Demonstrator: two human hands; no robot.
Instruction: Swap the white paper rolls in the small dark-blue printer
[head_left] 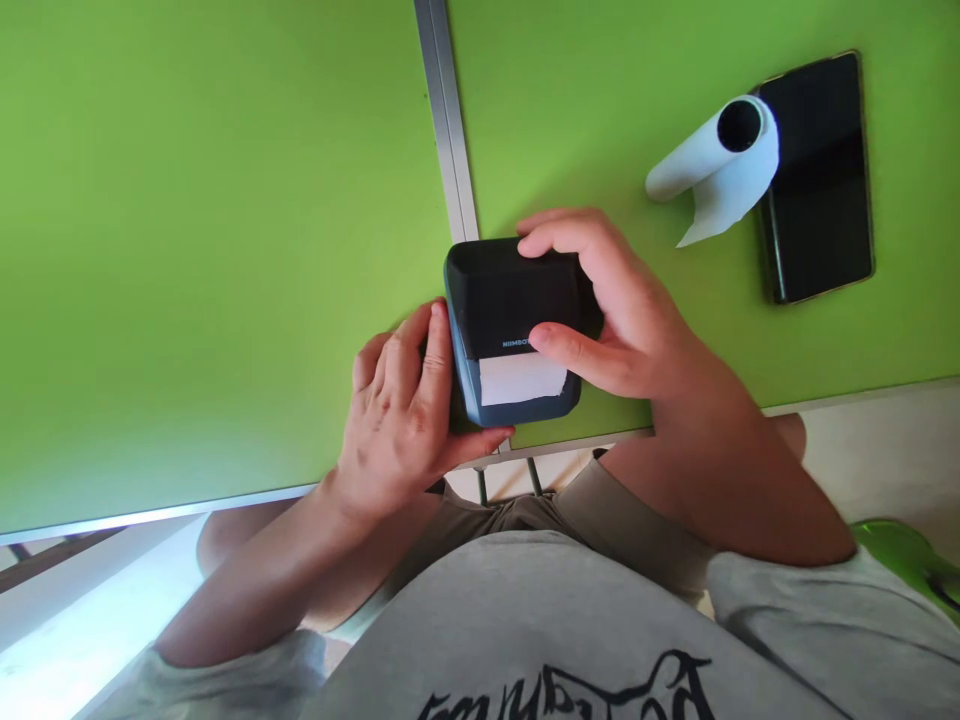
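A small label printer (499, 295), black on top and dark blue at the base, sits near the front edge of the green table. White paper (523, 381) sticks out of its slot. My left hand (401, 400) grips the printer's left side, its thumb along the near edge. From the right, my right hand (615, 310) wraps round the lid, fingers over the far edge and thumb on top by the lettering. The lid looks closed.
A roll of white paper (697, 155) lies at the right with a loose end curling off. Beside it is a black phone (817, 180). A metal strip (448, 120) marks a seam in the green table (225, 200). A green seat (900, 560) shows at lower right.
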